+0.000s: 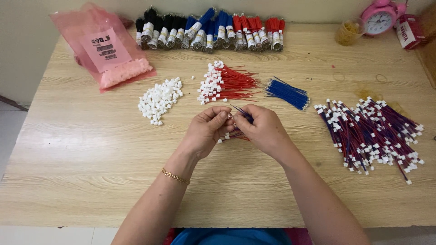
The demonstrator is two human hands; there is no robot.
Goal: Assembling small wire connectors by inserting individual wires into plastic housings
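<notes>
Two hands [236, 129] work wires [240, 113] over a wooden table [91, 159].

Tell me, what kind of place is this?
Probably a home workbench for hand-assembling wire leads: a wooden table holds a pile of white connectors, loose red wires and a heap of finished red-and-blue leads, with a pink alarm clock nearby.

table [91, 149]: pale wood-grain laminate, smooth, matt. loose connector housings [160, 100]: white plastic, slightly glossy. red wires [238, 83] and blue wires [287, 93]: smooth plastic insulation. bag [102, 45]: thin pink plastic film, glossy, crinkled, paper label. bracelet [175, 177]: yellow metal, shiny.
</notes>
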